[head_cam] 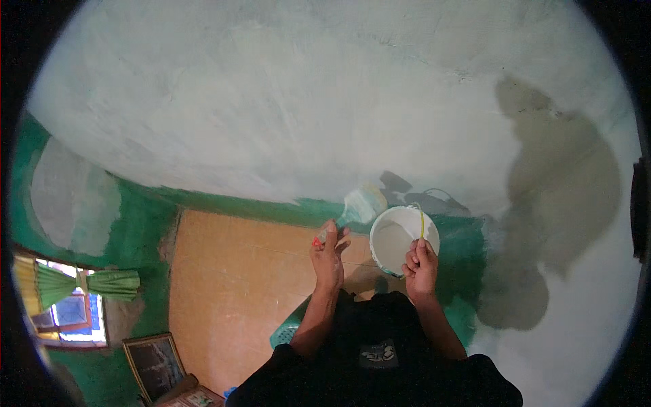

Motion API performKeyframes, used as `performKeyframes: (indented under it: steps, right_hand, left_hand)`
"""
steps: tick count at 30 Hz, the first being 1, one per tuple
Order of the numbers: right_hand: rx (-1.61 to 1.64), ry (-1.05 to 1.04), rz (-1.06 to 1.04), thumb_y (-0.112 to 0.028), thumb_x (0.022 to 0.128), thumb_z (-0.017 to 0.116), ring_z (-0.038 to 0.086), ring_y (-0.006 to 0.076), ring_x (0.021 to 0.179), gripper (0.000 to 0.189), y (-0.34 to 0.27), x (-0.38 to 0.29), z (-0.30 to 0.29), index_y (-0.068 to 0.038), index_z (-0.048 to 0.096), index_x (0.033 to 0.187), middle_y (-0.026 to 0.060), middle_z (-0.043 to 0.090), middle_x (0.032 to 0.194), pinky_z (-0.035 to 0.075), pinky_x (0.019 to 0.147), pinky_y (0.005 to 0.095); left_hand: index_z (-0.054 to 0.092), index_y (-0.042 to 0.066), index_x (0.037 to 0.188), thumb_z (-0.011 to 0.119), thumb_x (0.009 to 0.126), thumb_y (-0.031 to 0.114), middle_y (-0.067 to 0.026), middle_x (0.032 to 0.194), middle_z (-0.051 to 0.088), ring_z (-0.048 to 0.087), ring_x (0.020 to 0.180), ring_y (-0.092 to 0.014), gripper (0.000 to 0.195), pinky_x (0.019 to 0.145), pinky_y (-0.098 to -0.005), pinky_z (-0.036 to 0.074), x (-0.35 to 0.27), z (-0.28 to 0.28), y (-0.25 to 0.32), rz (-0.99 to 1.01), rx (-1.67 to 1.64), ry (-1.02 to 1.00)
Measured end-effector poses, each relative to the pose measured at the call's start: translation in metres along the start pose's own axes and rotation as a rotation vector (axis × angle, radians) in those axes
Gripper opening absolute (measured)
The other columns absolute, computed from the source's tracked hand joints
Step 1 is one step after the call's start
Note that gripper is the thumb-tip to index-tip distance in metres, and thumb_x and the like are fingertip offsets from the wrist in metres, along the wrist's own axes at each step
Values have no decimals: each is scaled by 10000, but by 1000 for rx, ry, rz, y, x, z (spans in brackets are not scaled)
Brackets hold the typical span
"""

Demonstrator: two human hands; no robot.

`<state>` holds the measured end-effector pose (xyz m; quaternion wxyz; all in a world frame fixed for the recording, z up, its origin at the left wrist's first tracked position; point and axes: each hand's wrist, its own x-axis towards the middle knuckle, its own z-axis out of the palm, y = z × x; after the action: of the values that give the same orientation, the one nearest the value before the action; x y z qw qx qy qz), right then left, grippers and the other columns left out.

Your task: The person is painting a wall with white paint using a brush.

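Note:
My left hand (329, 257) grips the handle of a wide paintbrush (362, 204), whose pale, paint-coated head points up and to the right, in front of the wall's lower edge. My right hand (422, 264) holds the thin yellow-green handle (422, 224) of a white bucket (375, 244) by its near part. The bucket has pale paint or liquid (394, 243) in it and green smears on its rim. Brush head and bucket rim lie close together; whether they touch, I cannot tell. The wall (285, 117) before me is coated whitish over green.
Green paint (224, 201) shows along the wall's foot, above an orange-tan floor (229, 274). A green perforated plastic object (285, 333) is beside my left forearm. At the lower left are a framed picture (155, 364) and a window with a green curtain (112, 284). Shadows fall on the wall.

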<state>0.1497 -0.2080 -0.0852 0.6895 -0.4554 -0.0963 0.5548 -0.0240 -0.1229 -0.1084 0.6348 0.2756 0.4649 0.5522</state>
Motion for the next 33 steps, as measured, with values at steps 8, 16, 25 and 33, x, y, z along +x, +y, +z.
performKeyframes:
  steps: [8, 16, 25, 33]
  right_hand:
    - [-103, -61, 72, -339, 1020, 505, 284, 25, 533, 251, -4, 7, -11, -110, 521, 920, -78, 341, 682, 218, 451, 201]
    - [-163, -71, 90, -355, 1017, 510, 286, 29, 532, 267, -1, 14, -22, -106, 523, 921, -80, 345, 681, 214, 451, 207]
    - [-146, -64, 113, -303, 1027, 497, 285, 15, 526, 217, 0, 17, -26, -116, 521, 919, -75, 343, 682, 215, 436, 193]
    - [-135, -95, 128, -333, 1018, 514, 299, 33, 537, 246, 5, 21, -30, -105, 530, 927, -78, 349, 680, 257, 461, 217]
  left_hand:
    - [366, 87, 1432, 622, 955, 368, -49, 1248, 571, 524, 1170, -158, 609, 916, -364, 404, 55, 29, -23, 101, -544, -25]
    - [514, 64, 1326, 633, 953, 316, -67, 1241, 581, 535, 1164, -206, 465, 967, -407, 417, 86, -40, -150, -47, -544, 373]
    - [548, -72, 1252, 587, 957, 190, -111, 1043, 636, 625, 913, -192, 397, 806, -340, 530, 72, 5, -80, 159, -324, 460]
    - [558, -91, 1219, 572, 978, 204, -115, 1022, 634, 620, 915, -172, 382, 855, -337, 543, 16, 111, 115, 468, -283, 275]
